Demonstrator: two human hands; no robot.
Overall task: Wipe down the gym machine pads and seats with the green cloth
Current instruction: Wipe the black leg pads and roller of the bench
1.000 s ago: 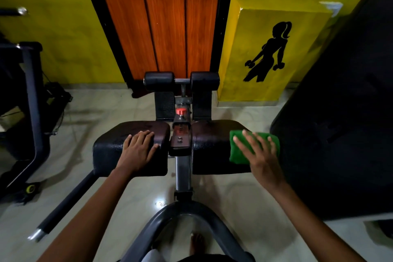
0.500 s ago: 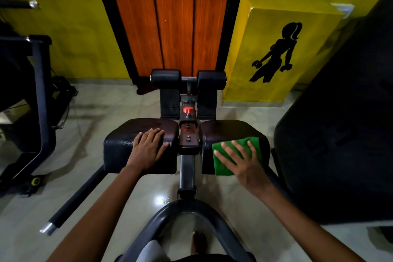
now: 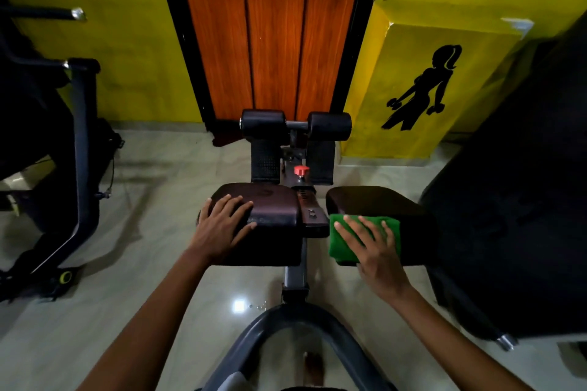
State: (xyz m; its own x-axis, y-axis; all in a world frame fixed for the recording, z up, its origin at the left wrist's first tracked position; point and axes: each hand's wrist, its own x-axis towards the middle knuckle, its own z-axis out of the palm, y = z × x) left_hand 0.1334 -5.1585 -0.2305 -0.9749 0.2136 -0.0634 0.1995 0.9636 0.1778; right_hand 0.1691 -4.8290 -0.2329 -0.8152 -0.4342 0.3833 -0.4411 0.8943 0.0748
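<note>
Right hand (image 3: 376, 251) grip spread flat on green cloth (image 3: 344, 241); keep even pressure, sweep outward across right pad (image 3: 381, 200). Left hand (image 3: 222, 228) flat, bracing left pad (image 3: 273, 203).

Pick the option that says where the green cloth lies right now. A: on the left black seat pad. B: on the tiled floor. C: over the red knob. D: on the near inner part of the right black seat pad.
D: the folded green cloth lies on the right black seat pad, at its near inner corner, pressed flat under the right hand.
</note>
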